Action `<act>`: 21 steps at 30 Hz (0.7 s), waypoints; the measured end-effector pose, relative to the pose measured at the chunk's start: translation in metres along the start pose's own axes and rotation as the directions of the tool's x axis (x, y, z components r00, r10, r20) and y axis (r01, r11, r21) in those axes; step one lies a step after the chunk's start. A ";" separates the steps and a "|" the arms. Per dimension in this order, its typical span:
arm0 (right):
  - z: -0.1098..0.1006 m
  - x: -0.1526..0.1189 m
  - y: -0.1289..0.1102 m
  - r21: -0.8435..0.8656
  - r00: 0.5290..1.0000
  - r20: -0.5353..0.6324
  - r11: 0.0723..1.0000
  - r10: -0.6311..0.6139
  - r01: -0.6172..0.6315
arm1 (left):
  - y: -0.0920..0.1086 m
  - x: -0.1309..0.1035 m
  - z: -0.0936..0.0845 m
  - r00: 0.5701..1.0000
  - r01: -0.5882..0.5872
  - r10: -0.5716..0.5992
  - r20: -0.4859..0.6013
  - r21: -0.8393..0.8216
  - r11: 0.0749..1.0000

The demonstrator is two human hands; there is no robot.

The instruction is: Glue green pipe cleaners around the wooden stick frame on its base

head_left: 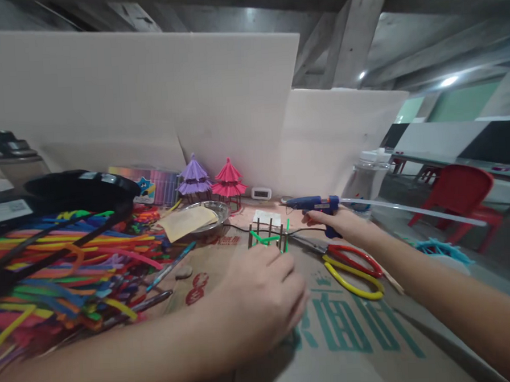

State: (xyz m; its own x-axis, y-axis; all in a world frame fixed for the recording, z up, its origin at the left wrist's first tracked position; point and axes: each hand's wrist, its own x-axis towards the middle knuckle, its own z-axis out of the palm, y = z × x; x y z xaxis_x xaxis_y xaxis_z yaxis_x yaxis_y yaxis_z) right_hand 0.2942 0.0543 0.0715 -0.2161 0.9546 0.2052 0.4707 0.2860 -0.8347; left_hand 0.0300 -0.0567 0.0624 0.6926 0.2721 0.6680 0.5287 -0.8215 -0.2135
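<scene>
Head view: right grip (344, 221) wraps a blue plastic glue gun (307, 203); left grip (266, 287) curls, hold hidden.

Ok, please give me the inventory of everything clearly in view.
Glue gun: 1, blue, right-centre
Glue stick: 1, whitish, in glue gun
Stick frame: 1, brown-green, centre
Scissors: 1, red-yellow handles, right
Pagoda models: 2, purple, pink, back
Marker pack: 1, multicoloured, back
Small display: 1, white, back
Metal dish: 1, silver, left-centre
Paper: 1, yellowish, on metal dish
Strips: many, multicoloured, left
Pens: at least 2, blue, dark, beside strips
Bottle: 1, clear, right
Chairs: at least 1, red, background right
Cardboard: 1, brown, underneath
Panels: 2, white, behind
Round object: 1, black, back left
Left grip: 1, bare, at stick frame; holding unclear
Right grip: 1, bare, around glue gun
</scene>
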 end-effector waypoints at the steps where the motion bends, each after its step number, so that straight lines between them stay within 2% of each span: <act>1: 0.001 0.008 -0.003 -0.113 0.999 -0.045 0.993 0.026 -0.031 | 0.002 -0.004 0.002 1.000 0.003 -0.003 0.021 -0.037 0.999; 4: 0.004 0.035 -0.005 -0.327 0.980 -0.189 0.936 0.066 -0.127 | -0.005 -0.019 0.005 0.998 0.043 -0.035 0.056 -0.150 0.988; 6: 0.009 0.053 0.000 -0.327 0.974 -0.215 0.934 0.071 -0.141 | -0.017 -0.033 0.007 0.993 0.112 -0.105 0.043 -0.207 0.972; 7: 0.012 0.062 0.005 -0.314 0.974 -0.213 0.939 0.072 -0.138 | -0.024 -0.040 0.010 0.984 0.180 -0.177 0.034 -0.229 0.957; 8: 0.016 0.070 0.011 -0.300 0.973 -0.216 0.943 0.077 -0.141 | -0.032 -0.048 0.014 0.961 0.268 -0.275 0.007 -0.245 0.932; 10: 0.026 0.081 0.024 -0.268 0.970 -0.224 0.951 0.093 -0.153 | -0.044 -0.060 0.024 0.871 0.458 -0.489 -0.052 -0.273 0.846; 11: 0.031 0.085 0.031 -0.249 0.970 -0.220 0.956 0.101 -0.156 | -0.049 -0.064 0.030 0.818 0.540 -0.574 -0.035 -0.294 0.789; 13: 0.043 0.088 0.044 -0.202 0.975 -0.194 0.968 0.109 -0.148 | -0.056 -0.069 0.041 0.734 0.655 -0.675 0.074 -0.339 0.675; 14: 0.047 0.089 0.049 -0.178 0.978 -0.177 0.974 0.110 -0.142 | -0.058 -0.070 0.046 0.707 0.690 -0.691 0.149 -0.357 0.629; 16: 0.052 0.091 0.057 -0.143 0.983 -0.148 0.981 0.112 -0.133 | -0.060 -0.069 0.051 0.687 0.720 -0.673 0.276 -0.384 0.578; 18: 0.051 0.093 0.060 -0.135 0.985 -0.135 0.982 0.110 -0.129 | -0.060 -0.068 0.053 0.700 0.712 -0.628 0.340 -0.388 0.585; 21: 0.041 0.096 0.059 -0.174 0.987 -0.141 0.979 0.082 -0.106 | -0.059 -0.067 0.052 0.726 0.687 -0.582 0.366 -0.355 0.634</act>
State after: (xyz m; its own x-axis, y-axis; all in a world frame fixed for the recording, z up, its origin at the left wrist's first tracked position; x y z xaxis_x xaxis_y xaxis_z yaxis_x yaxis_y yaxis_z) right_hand 0.2659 0.1597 0.0213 -0.0544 0.9770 0.2061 0.6326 0.1934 -0.7499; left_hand -0.0226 -0.0003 -0.0067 0.3747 0.8593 0.3483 0.6372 -0.5115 0.5765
